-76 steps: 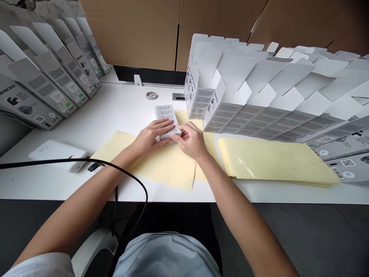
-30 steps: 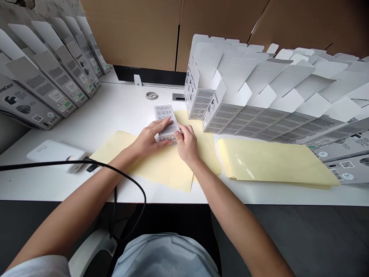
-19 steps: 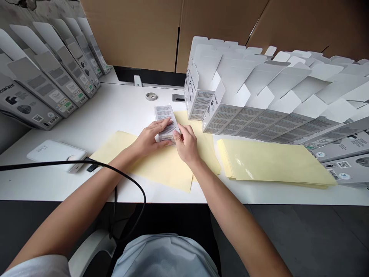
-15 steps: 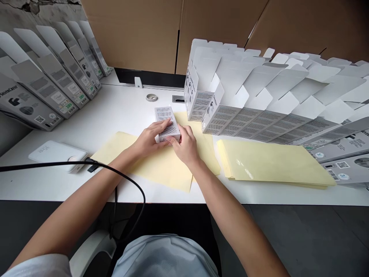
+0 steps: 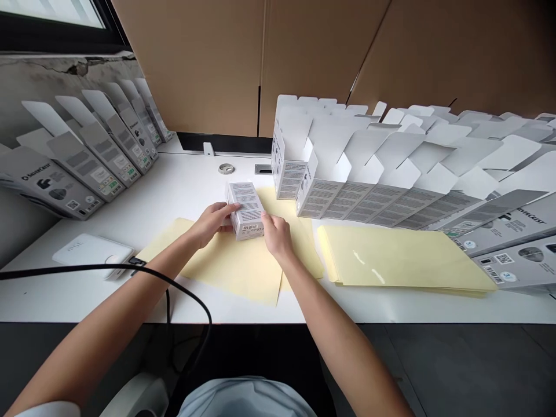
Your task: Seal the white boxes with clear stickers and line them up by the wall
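Observation:
A small white printed box (image 5: 245,202), its near end closed, is held between both hands over yellow sheets (image 5: 243,272) on the white table. My left hand (image 5: 214,222) grips its left side, thumb on the top face and fingers partly hidden beneath. On the right side, my right hand (image 5: 277,233) has its thumb at the box's near right corner, the other fingers curled. Right of the hands lies a stack of yellow sheets (image 5: 403,258). Behind that stack stand rows of white boxes with raised flaps (image 5: 369,200).
More flapped boxes (image 5: 93,156) line the left side. A white power bank (image 5: 93,255) lies front left, with a black cable (image 5: 174,282) looping over my left forearm. A tape ring (image 5: 226,168) sits behind the held box. Brown cardboard (image 5: 195,63) rises at the back.
The held box has been tilted so its near end shows, and my hands have spread to its two sides. The camera view has tipped upward.

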A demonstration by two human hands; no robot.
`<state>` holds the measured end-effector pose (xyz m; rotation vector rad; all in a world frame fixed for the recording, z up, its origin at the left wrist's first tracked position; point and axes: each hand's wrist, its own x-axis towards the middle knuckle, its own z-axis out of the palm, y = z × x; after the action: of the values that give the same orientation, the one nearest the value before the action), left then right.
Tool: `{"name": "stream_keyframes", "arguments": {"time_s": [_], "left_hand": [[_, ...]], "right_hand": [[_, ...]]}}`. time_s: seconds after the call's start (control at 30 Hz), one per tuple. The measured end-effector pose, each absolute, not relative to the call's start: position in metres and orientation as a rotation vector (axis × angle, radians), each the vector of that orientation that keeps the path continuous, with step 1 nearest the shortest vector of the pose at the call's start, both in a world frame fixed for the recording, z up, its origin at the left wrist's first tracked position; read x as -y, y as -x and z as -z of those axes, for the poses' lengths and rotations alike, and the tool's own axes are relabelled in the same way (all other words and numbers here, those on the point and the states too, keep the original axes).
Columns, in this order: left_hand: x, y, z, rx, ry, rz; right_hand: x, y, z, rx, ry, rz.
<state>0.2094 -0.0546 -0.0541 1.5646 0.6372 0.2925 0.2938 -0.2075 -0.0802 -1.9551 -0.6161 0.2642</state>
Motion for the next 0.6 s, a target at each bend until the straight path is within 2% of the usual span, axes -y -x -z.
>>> {"name": "stream_keyframes", "arguments": {"time_s": [0.07, 0.27, 0.47, 0.6], "left_hand": [[0.051, -0.216, 0.049, -0.631, -1.467, -0.163], [0.057, -0.225, 0.026, -0.519, -1.485, -0.082], [0.081, -0.255, 0.029, -0.165, -1.624, -0.301], [0.09, -0.293, 0.048, -0.072, -1.777, -0.347]], "right_hand": [[0.208, -0.292, 0.082, 0.656, 1.9, -0.28], [0.223, -0.288, 0.065, 0.84, 1.731, -0.18], [0.286, -0.272, 0.061, 0.73, 1.799, 0.286], [0.319, -0.245, 0.084, 0.736, 1.848, 0.378]]}}
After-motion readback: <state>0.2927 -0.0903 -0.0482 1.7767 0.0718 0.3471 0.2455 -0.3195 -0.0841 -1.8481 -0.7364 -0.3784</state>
